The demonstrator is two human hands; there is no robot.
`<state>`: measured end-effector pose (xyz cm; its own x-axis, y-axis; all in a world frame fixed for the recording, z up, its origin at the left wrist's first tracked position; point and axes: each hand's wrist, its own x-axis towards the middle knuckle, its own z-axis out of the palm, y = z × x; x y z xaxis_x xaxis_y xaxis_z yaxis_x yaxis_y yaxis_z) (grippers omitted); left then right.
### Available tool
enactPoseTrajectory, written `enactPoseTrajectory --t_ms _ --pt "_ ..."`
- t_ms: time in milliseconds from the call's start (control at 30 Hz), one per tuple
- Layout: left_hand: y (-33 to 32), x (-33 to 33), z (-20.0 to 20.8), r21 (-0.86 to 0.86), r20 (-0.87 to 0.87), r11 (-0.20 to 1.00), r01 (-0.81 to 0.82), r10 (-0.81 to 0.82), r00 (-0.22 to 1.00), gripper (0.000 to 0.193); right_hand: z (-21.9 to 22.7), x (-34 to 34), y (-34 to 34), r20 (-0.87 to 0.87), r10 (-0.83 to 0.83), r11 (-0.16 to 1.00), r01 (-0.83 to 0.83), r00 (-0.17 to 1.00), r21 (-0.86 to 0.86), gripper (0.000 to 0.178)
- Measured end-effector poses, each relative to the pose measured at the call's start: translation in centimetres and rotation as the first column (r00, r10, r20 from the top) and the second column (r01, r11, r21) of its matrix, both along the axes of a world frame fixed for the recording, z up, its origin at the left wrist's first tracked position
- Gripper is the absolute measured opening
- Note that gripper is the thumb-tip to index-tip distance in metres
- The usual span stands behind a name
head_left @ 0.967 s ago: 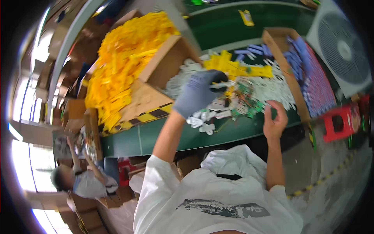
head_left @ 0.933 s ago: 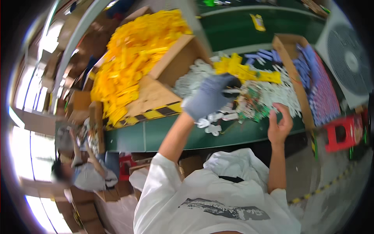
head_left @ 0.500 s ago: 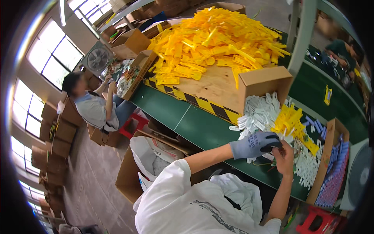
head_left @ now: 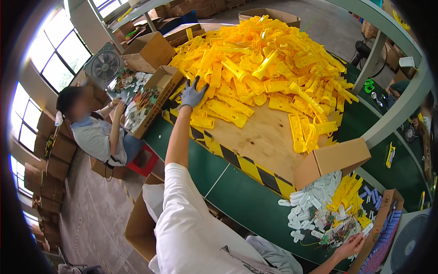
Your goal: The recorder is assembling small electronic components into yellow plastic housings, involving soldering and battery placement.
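Note:
My left hand (head_left: 193, 95), in a grey glove with dark fingertips, reaches out to the near left edge of a big heap of yellow plastic parts (head_left: 255, 59). Its fingers are spread over the parts, gripping none that I can see. Low at the right, my bare right hand (head_left: 350, 245) pinches a small white plastic piece (head_left: 367, 229). Beside that hand lie white plastic pieces (head_left: 303, 205), tangled thin wires with small parts (head_left: 335, 233), and a smaller bunch of yellow parts (head_left: 344, 196).
A cardboard box (head_left: 332, 162) tilts between the heap and white pieces. Purple cylinders fill a carton (head_left: 388, 228) beside a fan (head_left: 410, 244). Black-yellow tape (head_left: 242, 160) edges the wooden board on the green table (head_left: 219, 182). A person (head_left: 93, 130) sits at the left, another at far right.
My left hand has left my right hand and stretched far left to the yellow heap. My right hand has moved down and right, now showing a white piece. The view has shifted.

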<state>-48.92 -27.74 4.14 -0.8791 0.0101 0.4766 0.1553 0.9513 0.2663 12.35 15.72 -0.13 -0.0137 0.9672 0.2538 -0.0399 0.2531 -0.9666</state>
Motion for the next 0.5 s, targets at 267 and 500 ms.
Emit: enactPoseTrajectory --t_ms 267,500 --pt "3.3 9.7 -1.3 0.109 0.24 0.915 0.387 -0.402 0.883 0.072 0.8 -1.2 -0.4 0.213 -0.155 0.986 0.136 0.965 0.101 0.027" --pt "8.0 12.9 4.0 0.305 0.342 0.594 0.744 -0.798 0.496 0.053 0.8 -2.1 -1.4 0.327 -0.198 0.979 0.166 0.924 0.122 0.026"
